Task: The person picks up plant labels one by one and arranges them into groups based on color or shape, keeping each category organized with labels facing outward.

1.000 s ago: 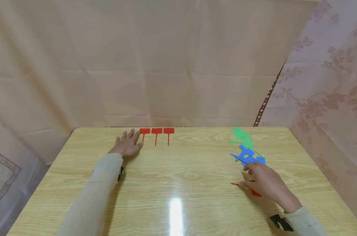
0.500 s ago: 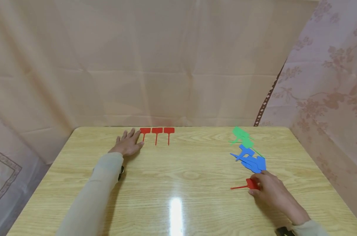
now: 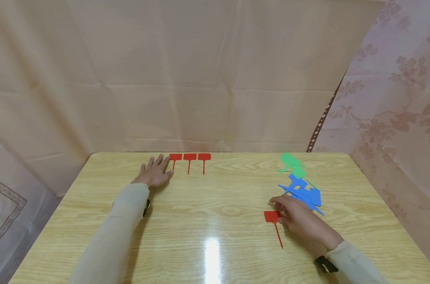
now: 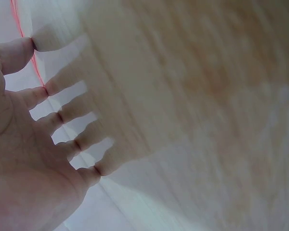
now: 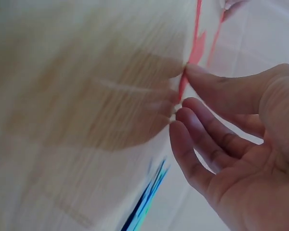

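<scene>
A red T-shaped plant label [image 3: 272, 216] lies at the right front of the table, its thin stem pointing toward me. My right hand [image 3: 301, 217] pinches its right end; in the right wrist view the thumb [image 5: 221, 89] and curled fingers come together around the label's red edge [image 5: 197, 50]. At the back left, my left hand [image 3: 152, 173] rests palm down with fingers spread, fingertips against the table. It lies beside a row of red plant labels: the left one [image 3: 175, 157], which it touches, the middle one [image 3: 190, 156] and the right one [image 3: 204, 156].
Several blue plant labels [image 3: 309, 195] lie in a loose pile just beyond my right hand. Green plant labels [image 3: 291, 161] overlap behind them. The wooden table [image 3: 215, 213] ends at a beige curtain [image 3: 200, 98] at the back.
My right hand has taken hold of the red plant label, moved it leftward and turned it, so the stem now points toward me instead of left. The left hand stays put.
</scene>
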Action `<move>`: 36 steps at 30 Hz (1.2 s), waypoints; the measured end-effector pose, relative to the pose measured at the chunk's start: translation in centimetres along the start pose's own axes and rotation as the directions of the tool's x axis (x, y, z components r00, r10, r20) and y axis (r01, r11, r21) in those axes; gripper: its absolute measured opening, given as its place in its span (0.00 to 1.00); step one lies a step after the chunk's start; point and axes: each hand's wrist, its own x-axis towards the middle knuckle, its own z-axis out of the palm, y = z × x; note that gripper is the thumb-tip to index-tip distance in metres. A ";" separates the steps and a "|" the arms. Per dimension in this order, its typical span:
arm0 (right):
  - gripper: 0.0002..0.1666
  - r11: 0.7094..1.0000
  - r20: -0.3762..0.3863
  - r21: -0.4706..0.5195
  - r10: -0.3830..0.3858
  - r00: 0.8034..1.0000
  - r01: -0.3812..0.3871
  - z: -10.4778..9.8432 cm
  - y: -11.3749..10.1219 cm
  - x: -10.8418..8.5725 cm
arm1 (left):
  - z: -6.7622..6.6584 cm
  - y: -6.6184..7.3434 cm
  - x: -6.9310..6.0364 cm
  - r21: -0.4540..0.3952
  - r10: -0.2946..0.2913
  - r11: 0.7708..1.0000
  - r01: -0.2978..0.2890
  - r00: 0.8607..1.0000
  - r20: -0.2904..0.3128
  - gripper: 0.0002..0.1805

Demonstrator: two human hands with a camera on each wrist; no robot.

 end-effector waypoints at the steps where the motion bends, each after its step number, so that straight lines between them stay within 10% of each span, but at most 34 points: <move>1: 0.29 1.000 0.004 -0.003 0.003 1.000 -0.003 0.1 0.0 0.3 | 0.0 0.0 0.0 0.001 -0.001 1.000 0.001 1.000 -0.001 0.38; 23: 0.44 0.994 0.175 -0.109 0.039 0.984 -0.020 -0.2 -0.7 -0.5 | 0.4 -0.5 0.5 -0.011 -0.010 1.000 0.010 1.000 0.008 0.38; 36: 0.41 0.994 0.162 -0.090 0.068 0.984 -0.054 2.0 -1.3 7.8 | 0.4 -0.6 0.6 0.002 -0.005 1.000 0.005 1.000 0.007 0.39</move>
